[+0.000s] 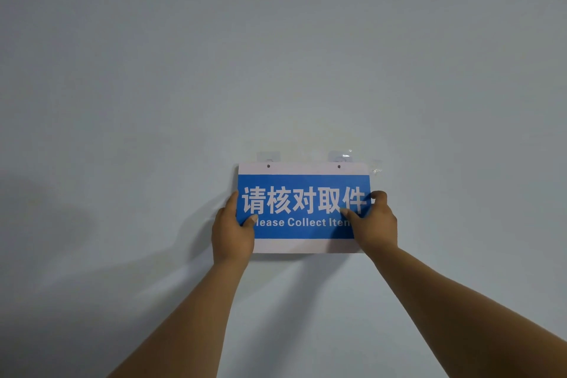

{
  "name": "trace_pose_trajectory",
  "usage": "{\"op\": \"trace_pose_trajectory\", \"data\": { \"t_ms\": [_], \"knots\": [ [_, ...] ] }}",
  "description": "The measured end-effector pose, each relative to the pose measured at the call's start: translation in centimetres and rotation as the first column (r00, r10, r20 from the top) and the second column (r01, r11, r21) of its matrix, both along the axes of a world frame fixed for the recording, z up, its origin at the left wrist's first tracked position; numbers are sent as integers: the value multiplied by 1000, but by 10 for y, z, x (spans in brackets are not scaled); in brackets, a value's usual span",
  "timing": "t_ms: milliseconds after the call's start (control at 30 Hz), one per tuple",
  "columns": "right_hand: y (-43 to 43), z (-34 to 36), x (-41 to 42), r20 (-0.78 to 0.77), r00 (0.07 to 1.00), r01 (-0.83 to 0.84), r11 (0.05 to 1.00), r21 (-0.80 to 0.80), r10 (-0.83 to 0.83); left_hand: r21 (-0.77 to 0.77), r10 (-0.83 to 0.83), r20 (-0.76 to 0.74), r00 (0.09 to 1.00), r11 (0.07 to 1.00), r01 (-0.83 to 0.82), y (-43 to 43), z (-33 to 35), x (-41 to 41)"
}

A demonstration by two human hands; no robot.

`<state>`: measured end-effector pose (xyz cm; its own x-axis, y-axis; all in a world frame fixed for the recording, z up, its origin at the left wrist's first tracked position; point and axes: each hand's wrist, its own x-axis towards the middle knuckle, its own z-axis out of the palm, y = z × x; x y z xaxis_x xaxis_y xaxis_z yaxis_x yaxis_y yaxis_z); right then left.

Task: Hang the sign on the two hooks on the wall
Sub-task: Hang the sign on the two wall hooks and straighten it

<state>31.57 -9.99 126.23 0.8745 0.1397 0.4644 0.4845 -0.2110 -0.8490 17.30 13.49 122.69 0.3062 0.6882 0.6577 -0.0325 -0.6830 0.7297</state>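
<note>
- Showing one rectangular sign (303,193) with a blue centre panel, white Chinese characters, a white line of English lettering and pale bands along top and bottom.
- Showing two small dark holes in the upper pale band: left hole (268,166) and right hole (339,166).
- Showing two clear adhesive wall hooks just above the top edge: left hook (268,157) and right hook (340,157), each directly over one hole.
- Showing one crumpled scrap of clear film (376,166) on the wall, just beside the upper right corner of the sign.
- Showing two bare hands and two bare forearms reaching up from the bottom of the head view.
- Holding flat against a plain pale grey-blue wall (276,55), level, lower centre of the view.
- Sitting with holes slightly below the hook plates; whether the hook tips are passing through the holes cannot be told.
- Gripping the left edge with the left hand (233,232): thumb lying across the blue front face, covering the first English letter, remaining fingers curling behind the edge, out of sight.
- Gripping the right edge with the right hand (376,228): thumb pressing on the front face over the end of the English line, index finger hooking around the right edge, remaining fingers hidden behind.
- Keeping both hands partly closed, pinching the sign between thumb and fingers.
- Casting soft shadows of arms and sign onto the wall, down and leftward.
</note>
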Motion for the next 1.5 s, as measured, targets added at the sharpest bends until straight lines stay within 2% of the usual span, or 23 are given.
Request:
{"op": "trace_pose_trajectory", "data": {
  "t_ms": [233, 667, 1067, 1333, 1500],
  "knots": [
    [-12, -4, 0, -29, 999, 29, 1000, -6, -29, 3, -52, -1, 999, 999, 52, -6, -8, 0],
    [-6, -10, -8, -72, 997, -5, 1000, -2, 5, 36, 6, 35, 999, 999, -7, -2, 5, -15],
    [-16, -9, -5, 8, 1000, 20, 1000, 0, -20, -19, -64, -41, 997, 998, 63, -11, -3, -17],
    [-19, -10, -3, 1, 1000, -5, 999, -40, 5, -69, -45, -55, 997, 997, 42, -18, -7, -14],
    [-17, -15, -1, 7, 1000, -20, 998, -66, 20, -45, -31, -101, 994, 999, 26, -9, -16, -8]
  ]
}}
